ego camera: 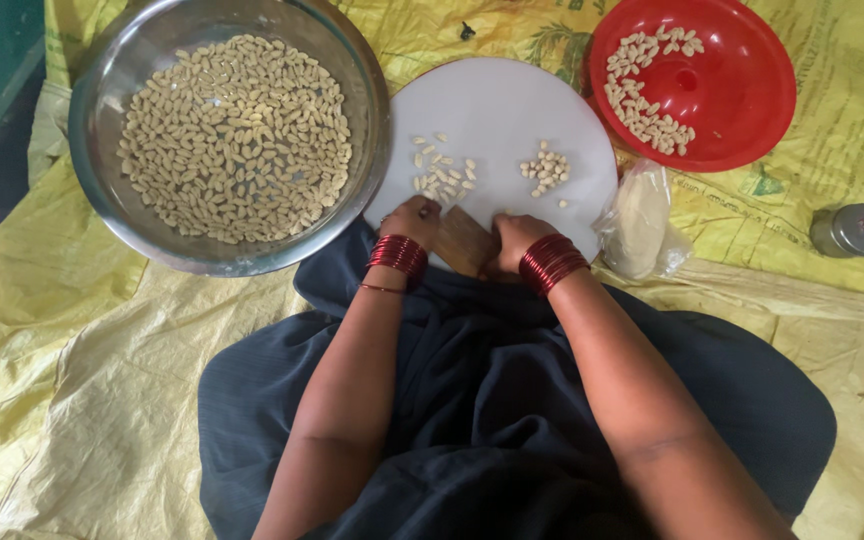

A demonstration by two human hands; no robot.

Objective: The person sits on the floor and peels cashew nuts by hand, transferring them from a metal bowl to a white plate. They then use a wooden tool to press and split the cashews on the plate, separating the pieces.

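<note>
Ground cover: a crinkled yellow plastic sheet (pixel 72 400) spread on the floor, carrying everything in view.
Garment: dark blue-grey cloth (pixel 472 420) over the lap of the seated person, reaching to the near edge of the board.
Steel bowl: a large round metal bowl (pixel 92 150), upper left, its bottom covered with pale peeled nuts (pixel 234 135); it touches or slightly overlaps the left edge of the board.
White board: a round white board (pixel 502 100) directly ahead of the person, between the two bowls.
Red bowl: a shallow red plastic bowl (pixel 742 90), upper right, holding a curved band of cut nut pieces (pixel 642 90) along its left side.
Plastic bag: a clear bag of pale contents (pixel 640 220), just right of the board.
Wooden tool: a brown wooden piece (pixel 465 240) at the near edge of the board, between the hands; its kind cannot be told.
Left hand: left hand (pixel 414 218), red bangles at the wrist, fingers curled down onto the board beside the wooden piece; grip hidden.
Right hand: right hand (pixel 517 235), bangled alike, closed against the other side of the wooden piece.
Tin: a small round metal tin (pixel 854 230), far right, well apart.
Left nut group: loose nuts on the board (pixel 442 175), just beyond the left hand, nearer it than the right.
Right nut heap: a small heap of nuts (pixel 546 170), just beyond the right hand.
</note>
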